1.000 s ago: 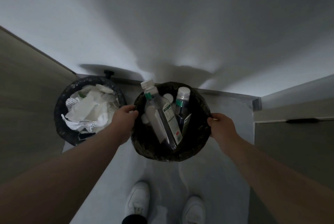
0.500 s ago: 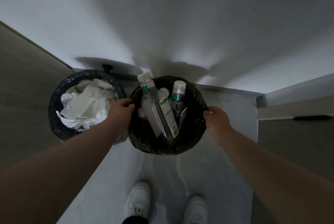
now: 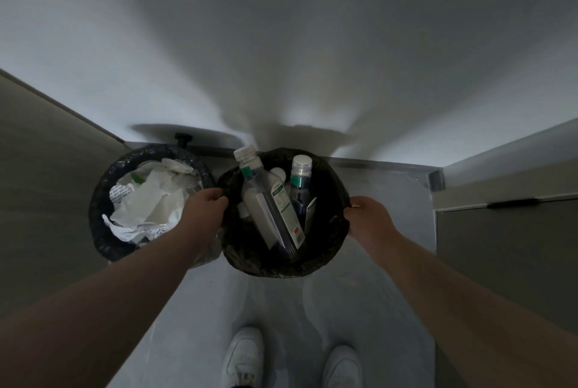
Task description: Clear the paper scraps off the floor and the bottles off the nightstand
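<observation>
A round bin with a black liner (image 3: 331, 246) is held between both hands over the grey floor. My left hand (image 3: 205, 210) grips its left rim and my right hand (image 3: 369, 220) grips its right rim. Inside stand several plastic bottles: a tall clear one with a white cap and green label (image 3: 272, 203) leaning left, and a darker one with a white cap (image 3: 300, 187) beside it. To the left, a second black-lined bin (image 3: 103, 231) holds crumpled white paper scraps (image 3: 147, 206).
A white wall rises straight ahead, with a metal skirting strip (image 3: 391, 165) at its foot. Dark panels stand at the left (image 3: 47, 184) and right (image 3: 506, 246). My white shoes (image 3: 245, 356) are on the grey floor below the bin.
The bin of bottles has shifted slightly left and farther from me, closer to the paper bin. Both hands keep their hold on its rim.
</observation>
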Demonstrator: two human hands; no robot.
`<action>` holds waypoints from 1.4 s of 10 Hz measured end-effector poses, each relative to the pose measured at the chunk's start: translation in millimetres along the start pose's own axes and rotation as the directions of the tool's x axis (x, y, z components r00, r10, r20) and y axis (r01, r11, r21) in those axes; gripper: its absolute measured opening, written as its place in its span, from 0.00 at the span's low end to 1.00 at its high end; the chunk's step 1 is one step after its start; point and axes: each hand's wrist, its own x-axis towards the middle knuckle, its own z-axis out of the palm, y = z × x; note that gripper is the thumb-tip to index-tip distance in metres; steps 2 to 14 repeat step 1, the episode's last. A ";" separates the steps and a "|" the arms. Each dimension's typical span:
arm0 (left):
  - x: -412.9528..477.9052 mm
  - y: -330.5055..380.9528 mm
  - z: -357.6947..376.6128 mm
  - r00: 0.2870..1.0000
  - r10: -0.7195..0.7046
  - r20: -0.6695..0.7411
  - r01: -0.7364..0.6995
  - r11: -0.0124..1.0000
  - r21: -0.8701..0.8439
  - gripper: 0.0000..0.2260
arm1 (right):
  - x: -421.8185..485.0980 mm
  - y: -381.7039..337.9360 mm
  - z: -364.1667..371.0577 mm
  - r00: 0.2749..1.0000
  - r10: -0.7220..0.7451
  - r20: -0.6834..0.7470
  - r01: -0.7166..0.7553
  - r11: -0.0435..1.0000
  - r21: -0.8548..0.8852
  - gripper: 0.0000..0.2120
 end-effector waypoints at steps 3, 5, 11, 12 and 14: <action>-17.0 10.5 -9.4 1.000 -0.006 0.024 0.007 0.997 -0.071 0.09 | -22.0 -9.6 -11.7 0.999 0.030 -0.034 -0.030 1.000 0.010 0.09; -17.0 10.5 -9.4 1.000 -0.006 0.024 0.007 0.997 -0.071 0.09 | -22.0 -9.6 -11.7 0.999 0.030 -0.034 -0.030 1.000 0.010 0.09; -17.0 10.5 -9.4 1.000 -0.006 0.024 0.007 0.997 -0.071 0.09 | -22.0 -9.6 -11.7 0.999 0.030 -0.034 -0.030 1.000 0.010 0.09; -17.0 10.5 -9.4 1.000 -0.006 0.024 0.007 0.997 -0.071 0.09 | -22.0 -9.6 -11.7 0.999 0.030 -0.034 -0.030 1.000 0.010 0.09; -17.0 10.5 -9.4 1.000 -0.006 0.024 0.007 0.997 -0.071 0.09 | -22.0 -9.6 -11.7 0.999 0.030 -0.034 -0.030 1.000 0.010 0.09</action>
